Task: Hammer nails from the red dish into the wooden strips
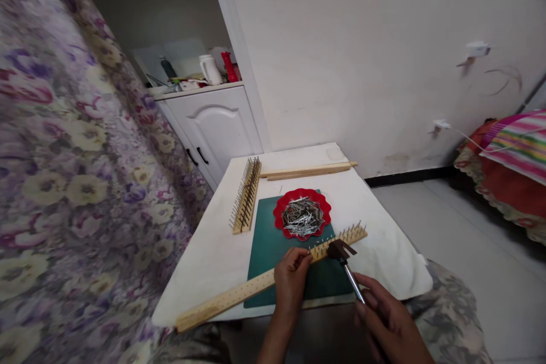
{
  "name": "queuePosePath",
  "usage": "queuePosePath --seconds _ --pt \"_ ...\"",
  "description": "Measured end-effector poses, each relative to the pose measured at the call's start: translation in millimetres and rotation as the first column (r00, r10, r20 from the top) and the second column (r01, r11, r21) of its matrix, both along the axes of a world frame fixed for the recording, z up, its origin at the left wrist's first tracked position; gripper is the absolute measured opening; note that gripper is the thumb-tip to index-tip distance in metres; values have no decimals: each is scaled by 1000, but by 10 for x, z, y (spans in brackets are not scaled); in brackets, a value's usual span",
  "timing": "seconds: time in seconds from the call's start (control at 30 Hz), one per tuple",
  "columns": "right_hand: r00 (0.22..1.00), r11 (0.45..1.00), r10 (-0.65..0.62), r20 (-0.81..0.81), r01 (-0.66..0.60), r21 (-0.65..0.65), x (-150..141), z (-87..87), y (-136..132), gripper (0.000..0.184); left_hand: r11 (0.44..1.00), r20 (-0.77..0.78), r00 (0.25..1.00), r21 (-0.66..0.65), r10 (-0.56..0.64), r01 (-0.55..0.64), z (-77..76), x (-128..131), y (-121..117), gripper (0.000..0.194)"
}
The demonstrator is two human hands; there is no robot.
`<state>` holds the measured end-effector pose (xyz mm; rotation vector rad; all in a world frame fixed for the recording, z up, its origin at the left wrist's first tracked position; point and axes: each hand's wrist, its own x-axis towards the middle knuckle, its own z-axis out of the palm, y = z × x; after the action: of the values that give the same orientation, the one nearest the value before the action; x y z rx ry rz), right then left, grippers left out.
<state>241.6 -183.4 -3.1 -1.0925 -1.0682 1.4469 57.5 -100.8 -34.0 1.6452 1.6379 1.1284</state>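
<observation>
A long wooden strip point(239, 291) lies slantwise over a green mat point(267, 233). Nails stand upright in its right part, and rows of small marks or holes run along its left part. My left hand point(292, 273) rests on the strip, thumb and fingers pinched around a nail point(309, 250) at the end of the nailed rows. In my right hand point(384, 313) is a claw hammer point(350, 277), gripped by its metal handle. Its dark head hovers by the strip, just right of my left fingers. Behind the strip, a red scalloped bowl point(279, 205) holds many loose nails point(302, 216).
A strip full of upright nails point(246, 196) lies at the table's left. Bare wooden strips point(309, 171) lie along the back. The table point(205, 261) has a white cover. A floral curtain point(98, 182) hangs at left; a white cabinet point(217, 125) and a wall point(341, 68) stand behind.
</observation>
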Motion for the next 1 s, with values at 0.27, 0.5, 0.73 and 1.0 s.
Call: queuePosePath --seconds 0.27,0.5,0.73,1.0 --pt "1000 999 15 -12 -16 -37 -10 3 -1 45 1000 -82 997 -4 -6 5 -19 12 21 18" --pt "999 997 0 41 -2 71 -121 -19 54 40 1000 -131 991 -19 -16 14 12 22 22 16" --pt "987 987 47 153 -69 143 -163 -69 138 42 999 -140 990 -30 -17 13 -1 29 34 14" --pt "967 972 39 250 -95 215 -168 9 167 43 1000 -176 984 -25 -9 5 -43 20 43 13"
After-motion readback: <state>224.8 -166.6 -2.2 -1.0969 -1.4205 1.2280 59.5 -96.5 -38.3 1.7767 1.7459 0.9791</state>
